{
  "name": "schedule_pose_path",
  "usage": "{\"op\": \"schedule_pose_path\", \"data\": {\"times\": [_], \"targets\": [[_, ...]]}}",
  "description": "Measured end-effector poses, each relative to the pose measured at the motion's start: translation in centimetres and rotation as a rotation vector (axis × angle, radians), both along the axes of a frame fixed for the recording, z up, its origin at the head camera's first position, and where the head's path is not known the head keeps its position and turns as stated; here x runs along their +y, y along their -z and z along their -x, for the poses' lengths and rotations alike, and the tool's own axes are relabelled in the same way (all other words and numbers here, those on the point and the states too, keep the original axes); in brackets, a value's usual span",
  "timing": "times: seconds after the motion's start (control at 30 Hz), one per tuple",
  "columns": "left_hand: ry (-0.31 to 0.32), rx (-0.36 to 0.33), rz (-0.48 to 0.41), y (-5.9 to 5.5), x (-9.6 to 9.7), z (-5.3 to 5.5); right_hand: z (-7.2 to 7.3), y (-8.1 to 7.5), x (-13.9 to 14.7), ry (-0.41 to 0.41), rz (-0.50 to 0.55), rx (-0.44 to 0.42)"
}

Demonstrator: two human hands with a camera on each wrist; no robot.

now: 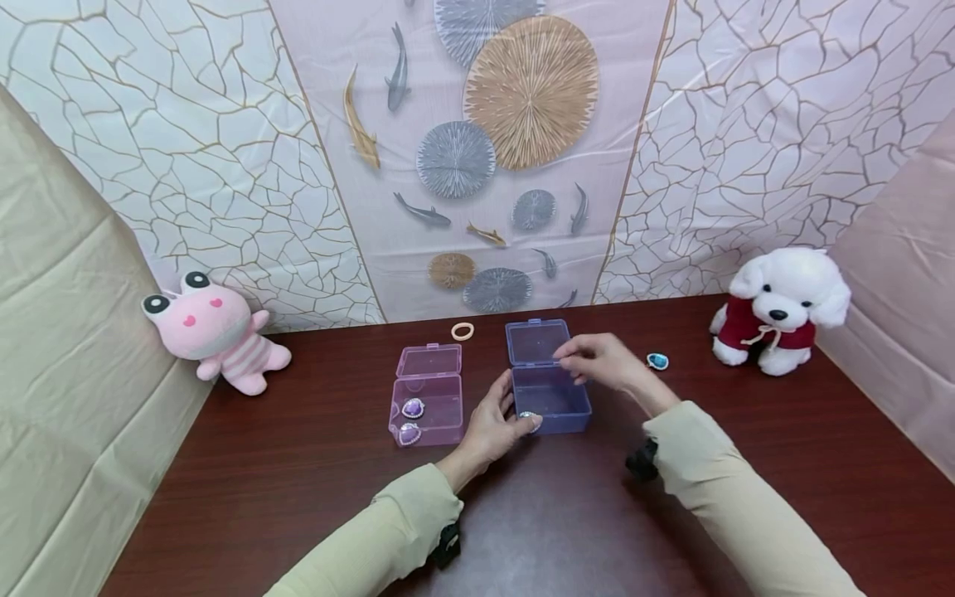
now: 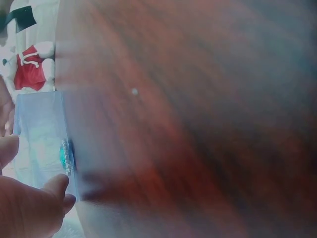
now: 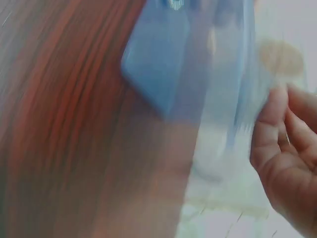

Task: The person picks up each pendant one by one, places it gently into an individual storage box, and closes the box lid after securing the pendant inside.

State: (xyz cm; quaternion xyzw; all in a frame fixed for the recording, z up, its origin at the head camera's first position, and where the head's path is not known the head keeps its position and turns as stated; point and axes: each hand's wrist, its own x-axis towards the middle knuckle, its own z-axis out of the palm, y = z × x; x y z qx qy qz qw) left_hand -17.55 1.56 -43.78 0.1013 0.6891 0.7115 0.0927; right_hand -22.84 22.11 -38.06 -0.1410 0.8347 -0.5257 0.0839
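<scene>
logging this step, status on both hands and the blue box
Left hand gripping blue plastic box, left side. Right hand near raised lid, grip unclear. Teal jewel at the box's front. Nothing seen in the way.

Dark reddish-brown wood-grain tabletop (image 1: 201, 497) across the lower frame, a soft glare (image 1: 552, 531) at bottom centre. Upper centre, a pale pink panel (image 1: 485, 207) printed with round discs (image 1: 531, 93) and fish (image 1: 399, 75), between white gold-veined panels (image 1: 186, 124). Beige cloth (image 1: 60, 348) at left, pinkish cloth (image 1: 899, 274) at right.

A pink frog plush (image 1: 212, 327) and a white dog plush (image 1: 779, 315) in red sit before a patterned backdrop (image 1: 485, 211).
</scene>
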Motion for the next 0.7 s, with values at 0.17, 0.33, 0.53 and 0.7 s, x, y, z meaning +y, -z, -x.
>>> {"op": "schedule_pose_path", "data": {"times": [0.17,0.33,0.53,0.7], "targets": [[-0.005,-0.007,0.016,-0.1,-0.1,-0.1,-0.1,1.2,4.8,0.331,0.146,-0.014],[-0.007,-0.013,0.029,-0.1,-0.2,-0.2,-0.3,2.6,8.2,0.481,0.147,-0.083],[-0.003,-0.007,0.004,-0.1,-0.2,-0.2,0.0,3.5,9.3,0.58,0.072,-0.107],[-0.006,-0.003,0.016,0.0,-0.1,0.0,0.3,4.1,9.8,0.61,0.03,-0.134]]}}
